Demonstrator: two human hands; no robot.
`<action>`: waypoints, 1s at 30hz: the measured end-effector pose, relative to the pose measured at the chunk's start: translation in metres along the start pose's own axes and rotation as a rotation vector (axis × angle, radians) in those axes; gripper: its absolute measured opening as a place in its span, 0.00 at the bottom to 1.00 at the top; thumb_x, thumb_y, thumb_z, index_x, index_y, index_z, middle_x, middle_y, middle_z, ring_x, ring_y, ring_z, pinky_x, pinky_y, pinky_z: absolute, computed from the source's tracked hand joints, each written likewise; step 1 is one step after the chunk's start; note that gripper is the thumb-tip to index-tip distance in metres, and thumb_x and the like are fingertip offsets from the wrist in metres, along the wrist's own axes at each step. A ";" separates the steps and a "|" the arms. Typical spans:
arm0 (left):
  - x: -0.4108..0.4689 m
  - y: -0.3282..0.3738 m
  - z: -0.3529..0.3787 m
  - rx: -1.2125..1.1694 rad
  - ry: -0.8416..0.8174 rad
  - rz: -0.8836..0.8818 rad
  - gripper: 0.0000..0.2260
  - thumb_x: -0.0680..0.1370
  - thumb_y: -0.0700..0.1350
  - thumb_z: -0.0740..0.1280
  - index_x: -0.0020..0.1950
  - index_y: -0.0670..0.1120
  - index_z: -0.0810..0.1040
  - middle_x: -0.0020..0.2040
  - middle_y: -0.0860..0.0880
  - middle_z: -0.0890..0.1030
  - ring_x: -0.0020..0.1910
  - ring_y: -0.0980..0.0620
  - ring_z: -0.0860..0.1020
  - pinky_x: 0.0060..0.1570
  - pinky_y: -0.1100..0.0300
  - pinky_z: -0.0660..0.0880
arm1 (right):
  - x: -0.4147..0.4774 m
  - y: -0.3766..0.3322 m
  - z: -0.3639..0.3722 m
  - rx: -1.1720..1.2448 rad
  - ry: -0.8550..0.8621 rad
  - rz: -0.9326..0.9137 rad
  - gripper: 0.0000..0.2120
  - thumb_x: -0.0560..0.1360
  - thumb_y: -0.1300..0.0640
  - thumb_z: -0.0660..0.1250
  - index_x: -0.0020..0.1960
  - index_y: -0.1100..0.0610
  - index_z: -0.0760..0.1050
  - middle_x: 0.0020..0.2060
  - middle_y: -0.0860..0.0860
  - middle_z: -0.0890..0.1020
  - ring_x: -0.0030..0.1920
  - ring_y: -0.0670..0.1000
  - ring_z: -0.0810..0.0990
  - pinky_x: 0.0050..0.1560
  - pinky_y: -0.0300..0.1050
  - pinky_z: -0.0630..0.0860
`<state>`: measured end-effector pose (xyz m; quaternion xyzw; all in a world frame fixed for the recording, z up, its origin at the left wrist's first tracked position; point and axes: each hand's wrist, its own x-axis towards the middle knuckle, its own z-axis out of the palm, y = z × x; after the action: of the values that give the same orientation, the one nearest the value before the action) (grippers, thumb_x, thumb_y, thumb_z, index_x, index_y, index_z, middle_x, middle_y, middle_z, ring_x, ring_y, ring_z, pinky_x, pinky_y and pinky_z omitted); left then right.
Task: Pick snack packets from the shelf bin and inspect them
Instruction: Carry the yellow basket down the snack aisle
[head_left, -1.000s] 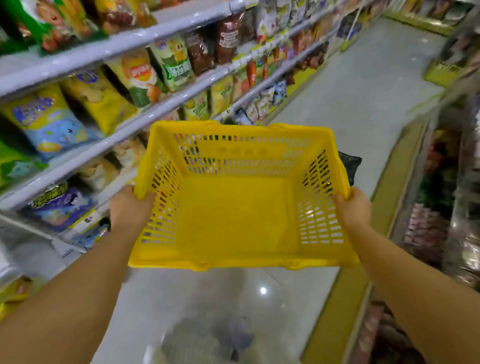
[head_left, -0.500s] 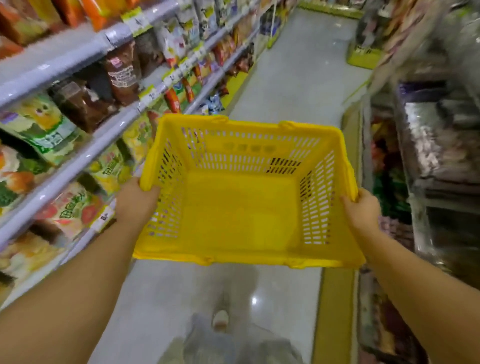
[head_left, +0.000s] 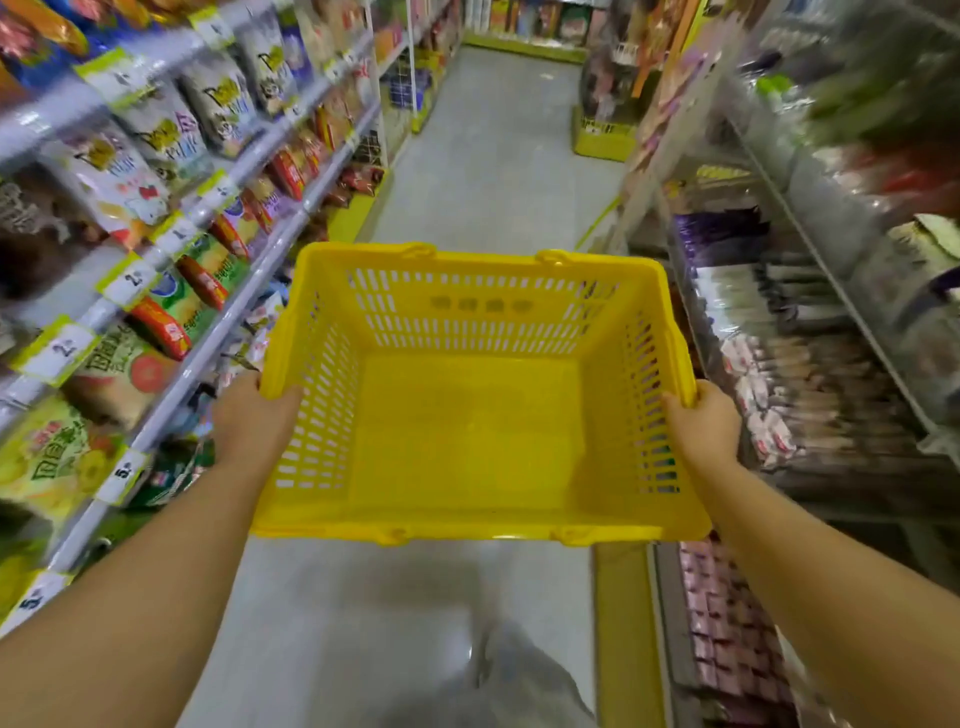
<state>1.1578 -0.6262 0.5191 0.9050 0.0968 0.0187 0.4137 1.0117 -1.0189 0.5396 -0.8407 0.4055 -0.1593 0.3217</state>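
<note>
I carry an empty yellow plastic shopping basket (head_left: 467, 317) in front of me, level, over the aisle floor. My left hand (head_left: 252, 421) grips its left rim and my right hand (head_left: 704, 423) grips its right rim. Snack packets (head_left: 156, 135) stand in rows on the shelves at my left, white and green bags with price tags below them. More packets (head_left: 769, 395), pink and white, lie on the shelves at my right.
A grey aisle floor (head_left: 493, 171) runs ahead between the two shelf units. A yellow display stand (head_left: 602, 137) stands at the far right of the aisle. Yellow kick-plates (head_left: 623, 623) edge the shelf bases. My legs show below the basket.
I have walked forward along the aisle; the left shelf's packets have slid past and the view has turned to face down the aisle. Both hands keep their hold on the basket.
</note>
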 end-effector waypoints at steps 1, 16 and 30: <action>0.013 0.009 0.011 -0.008 0.000 0.002 0.06 0.77 0.45 0.68 0.49 0.44 0.76 0.35 0.50 0.73 0.36 0.45 0.71 0.38 0.55 0.63 | 0.021 -0.007 0.002 -0.004 -0.003 -0.017 0.12 0.77 0.58 0.67 0.55 0.65 0.76 0.49 0.65 0.81 0.50 0.65 0.79 0.50 0.55 0.74; 0.268 0.095 0.107 -0.022 0.014 -0.020 0.12 0.78 0.45 0.68 0.37 0.48 0.70 0.32 0.49 0.71 0.31 0.47 0.72 0.29 0.56 0.61 | 0.246 -0.122 0.123 -0.014 0.019 0.008 0.14 0.77 0.58 0.66 0.58 0.67 0.75 0.53 0.67 0.80 0.55 0.67 0.77 0.53 0.54 0.72; 0.454 0.214 0.213 0.048 -0.077 0.056 0.10 0.76 0.43 0.69 0.49 0.36 0.76 0.43 0.37 0.77 0.42 0.40 0.73 0.42 0.51 0.66 | 0.414 -0.164 0.180 -0.026 0.104 0.193 0.14 0.76 0.56 0.66 0.56 0.65 0.75 0.52 0.66 0.80 0.55 0.67 0.78 0.56 0.59 0.74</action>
<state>1.6617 -0.8351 0.5188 0.9171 0.0559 -0.0070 0.3946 1.4587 -1.1938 0.5188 -0.7924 0.5028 -0.1655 0.3033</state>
